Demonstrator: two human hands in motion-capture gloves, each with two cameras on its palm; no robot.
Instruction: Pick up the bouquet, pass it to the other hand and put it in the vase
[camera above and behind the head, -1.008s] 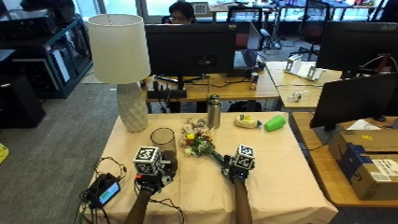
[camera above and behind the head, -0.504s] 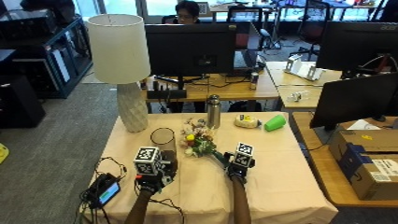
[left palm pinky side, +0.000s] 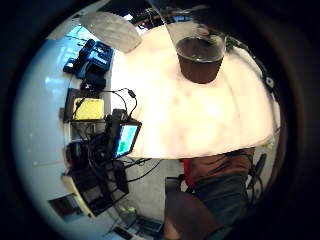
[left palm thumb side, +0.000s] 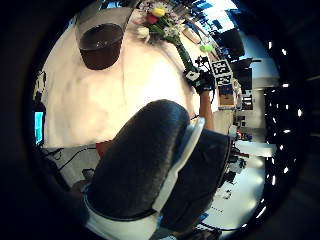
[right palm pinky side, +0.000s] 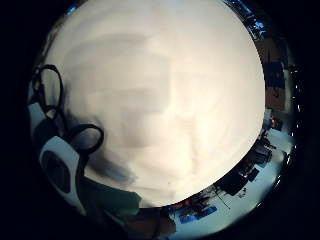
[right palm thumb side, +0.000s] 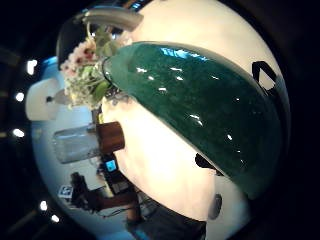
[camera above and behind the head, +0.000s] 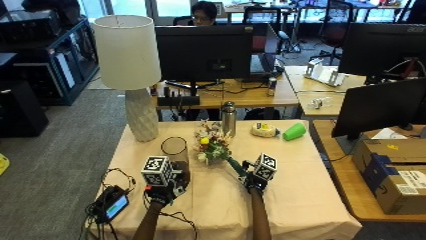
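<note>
We see an office with grey carpet (camera above and behind the head: 60, 145), a table (camera above and behind the head: 306, 185) under a beige cloth, a white lamp (camera above and behind the head: 130, 65) standing at its far left corner, wooden desks (camera above and behind the head: 226, 97) with black monitors (camera above and behind the head: 203, 52) behind, a dark shelf unit (camera above and behind the head: 46, 55) at left, cardboard boxes (camera above and behind the head: 393, 165) at right, windows along the far wall
</note>
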